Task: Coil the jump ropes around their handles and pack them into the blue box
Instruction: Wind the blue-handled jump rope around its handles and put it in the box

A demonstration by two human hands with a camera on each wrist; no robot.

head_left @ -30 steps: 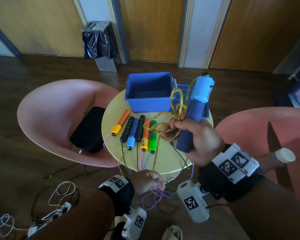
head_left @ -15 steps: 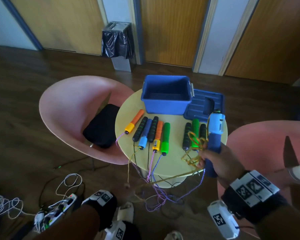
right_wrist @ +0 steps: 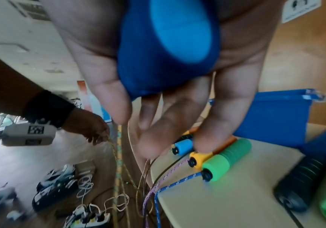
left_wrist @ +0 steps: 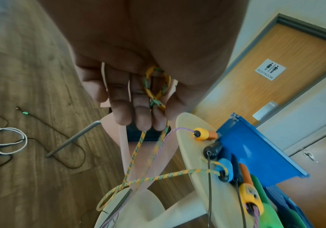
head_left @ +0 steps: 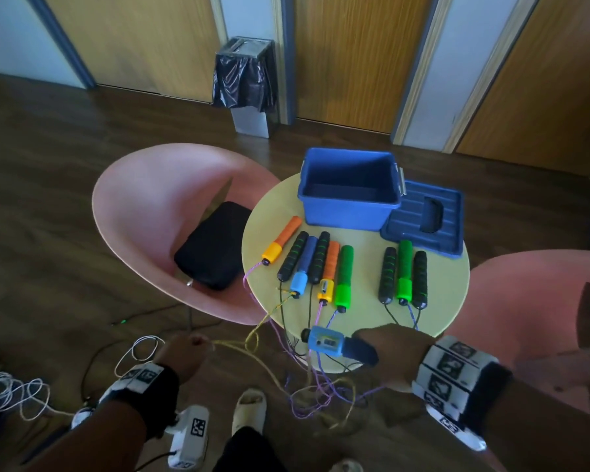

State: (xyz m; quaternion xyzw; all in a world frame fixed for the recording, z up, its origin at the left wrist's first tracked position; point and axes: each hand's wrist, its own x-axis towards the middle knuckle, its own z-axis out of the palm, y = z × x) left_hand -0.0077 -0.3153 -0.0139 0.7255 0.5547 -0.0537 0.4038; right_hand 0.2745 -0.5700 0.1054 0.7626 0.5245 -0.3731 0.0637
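Lowered from chest height, right hand (head_left: 394,356) grips blue handle (head_left: 338,345) at bench (head_left: 433,318) edge; left hand (head_left: 184,352) pinches yellow rope (head_left: 252,349), pulling slack before coiling.

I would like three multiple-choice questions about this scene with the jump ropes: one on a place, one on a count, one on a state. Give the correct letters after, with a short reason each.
1. Where does the box lid lie?
A. on the blue box
B. on the table, at the box's right side
C. on the floor

2. How many handles lie in the left group on the round table?
A. three
B. six
C. nine

3. What is in the blue box?
A. nothing that can be seen
B. one coiled rope
C. several handles

Answers:
1 B: the lid lies flat on the tabletop beside the box.
2 B: six handles lie side by side there; three more form a separate group to the right.
3 A: the head view shows only its bare inside, while the right hand holds the blue handle and the left hand pinches the yellow rope.
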